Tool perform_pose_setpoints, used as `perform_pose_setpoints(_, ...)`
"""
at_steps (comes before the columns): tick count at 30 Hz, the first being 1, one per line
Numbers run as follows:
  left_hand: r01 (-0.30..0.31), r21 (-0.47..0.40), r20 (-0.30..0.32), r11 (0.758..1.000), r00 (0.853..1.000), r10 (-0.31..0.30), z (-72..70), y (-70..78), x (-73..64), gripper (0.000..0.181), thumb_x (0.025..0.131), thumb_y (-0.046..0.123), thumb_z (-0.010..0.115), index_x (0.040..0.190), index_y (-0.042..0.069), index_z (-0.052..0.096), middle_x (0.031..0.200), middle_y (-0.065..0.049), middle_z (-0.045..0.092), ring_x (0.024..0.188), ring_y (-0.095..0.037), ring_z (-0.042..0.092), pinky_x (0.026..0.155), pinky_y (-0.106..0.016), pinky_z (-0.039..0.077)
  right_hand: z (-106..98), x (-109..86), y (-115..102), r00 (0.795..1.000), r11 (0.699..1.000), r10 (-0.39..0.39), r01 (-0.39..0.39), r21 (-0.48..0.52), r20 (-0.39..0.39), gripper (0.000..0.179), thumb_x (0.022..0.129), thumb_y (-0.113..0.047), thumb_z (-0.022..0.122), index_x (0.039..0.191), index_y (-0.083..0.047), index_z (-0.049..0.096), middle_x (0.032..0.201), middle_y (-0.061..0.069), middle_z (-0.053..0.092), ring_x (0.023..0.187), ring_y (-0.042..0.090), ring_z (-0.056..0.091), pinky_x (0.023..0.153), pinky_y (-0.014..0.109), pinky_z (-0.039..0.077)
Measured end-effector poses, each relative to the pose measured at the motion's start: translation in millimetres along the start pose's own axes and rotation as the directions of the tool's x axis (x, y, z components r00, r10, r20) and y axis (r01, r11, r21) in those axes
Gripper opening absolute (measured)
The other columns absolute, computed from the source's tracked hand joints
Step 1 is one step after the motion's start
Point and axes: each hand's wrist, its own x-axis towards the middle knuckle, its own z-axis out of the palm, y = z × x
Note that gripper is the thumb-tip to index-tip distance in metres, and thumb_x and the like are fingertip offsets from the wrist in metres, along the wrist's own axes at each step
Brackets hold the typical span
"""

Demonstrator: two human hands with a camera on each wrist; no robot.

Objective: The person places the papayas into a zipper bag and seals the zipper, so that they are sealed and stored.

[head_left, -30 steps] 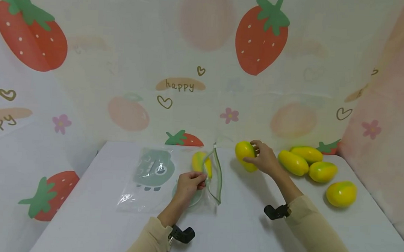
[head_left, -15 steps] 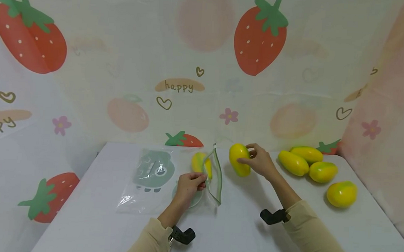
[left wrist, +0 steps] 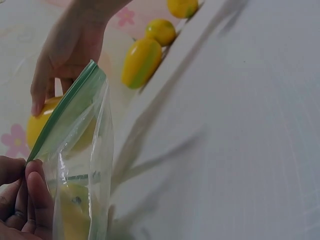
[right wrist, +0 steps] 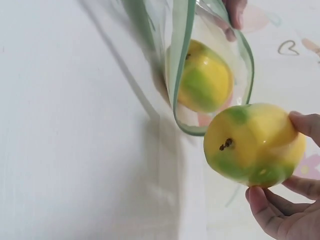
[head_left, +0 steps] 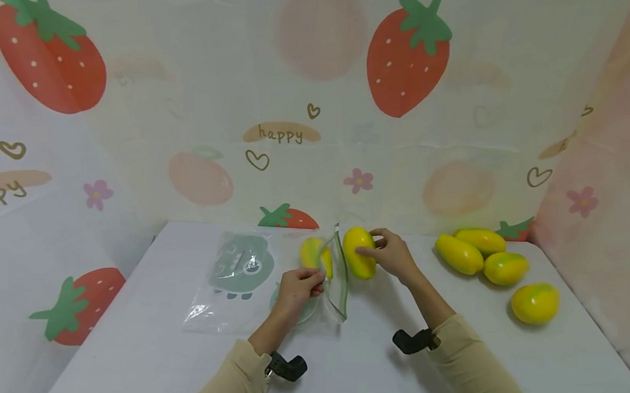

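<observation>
My left hand [head_left: 296,292] pinches the green-edged rim of a clear zip bag [head_left: 199,309], whose mouth gapes toward the right. A pale green cartoon animal is printed on the bag. Inside it, near the mouth, lies one yellow-green mango [right wrist: 204,77]. Just right of the opening, my right hand [head_left: 394,255] grips a second mango [head_left: 359,252] between thumb and fingers, above the table. In the right wrist view this mango [right wrist: 250,145] overlaps the bag's green rim [right wrist: 181,65]; I cannot tell whether they touch.
Several more mangoes [head_left: 459,254] lie on the white table [head_left: 129,329] at the right, with one mango [head_left: 535,303] nearer the front. Behind the table hangs a strawberry-printed cloth [head_left: 316,179]. Both wrists wear black cameras [head_left: 413,341].
My right hand has carried its mango leftward from beyond the bag's mouth to close beside it. The left hand and the bag have hardly moved.
</observation>
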Motion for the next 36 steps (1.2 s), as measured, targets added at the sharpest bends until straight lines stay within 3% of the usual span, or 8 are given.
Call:
perform_pose_setpoints(8,-0.008,-0.001,-0.013,1.0,1.0,0.008,6.1,2.1,-0.2,0.028,0.09,0.015,0.069,0.106,-0.008,0.069,0.074,0.001,0.066,0.059,-0.006,0.058,0.06,-0.016,0.053,17,0.0,-5,1.0,0.995,0.023,-0.023,0.094,-0.004,0.068,0.082,-0.039,0.076,0.131,-0.003,0.047,0.122,0.024,0.06,0.095,0.03,0.066,0.086,0.041,0.057)
perform_pose_setpoints(17,0.015,-0.033,0.008,0.999,1.0,-0.014,9.3,6.0,-1.6,0.028,0.091,0.016,0.068,0.108,-0.006,0.069,0.078,0.0,0.066,0.06,-0.007,0.059,0.061,-0.016,0.054,34,0.5,-8,0.998,0.996,0.064,-0.063,0.059,-0.004,0.065,0.082,-0.041,0.076,0.127,-0.003,0.048,0.12,0.023,0.062,0.085,0.026,0.067,0.08,0.038,0.057)
perform_pose_setpoints(26,0.024,-0.047,0.092,0.999,0.996,-0.019,3.0,13.5,-4.6,0.03,0.093,0.016,0.066,0.112,-0.007,0.067,0.076,0.003,0.064,0.063,-0.007,0.058,0.062,-0.016,0.053,44,3.7,-9,0.997,0.997,0.075,-0.075,0.014,0.017,0.06,0.082,-0.04,0.076,0.123,-0.004,0.05,0.118,0.022,0.061,0.088,0.026,0.062,0.075,0.032,0.057)
perform_pose_setpoints(36,-0.01,-0.013,0.125,1.0,0.992,0.012,2.5,3.1,0.6,0.026,0.093,0.015,0.066,0.105,-0.007,0.069,0.07,0.005,0.061,0.06,-0.007,0.057,0.06,-0.017,0.052,57,2.8,-7,0.998,0.993,0.035,-0.041,0.107,0.061,0.06,0.084,-0.025,0.077,0.13,-0.001,0.048,0.12,0.025,0.059,0.094,0.028,0.065,0.082,0.037,0.058)
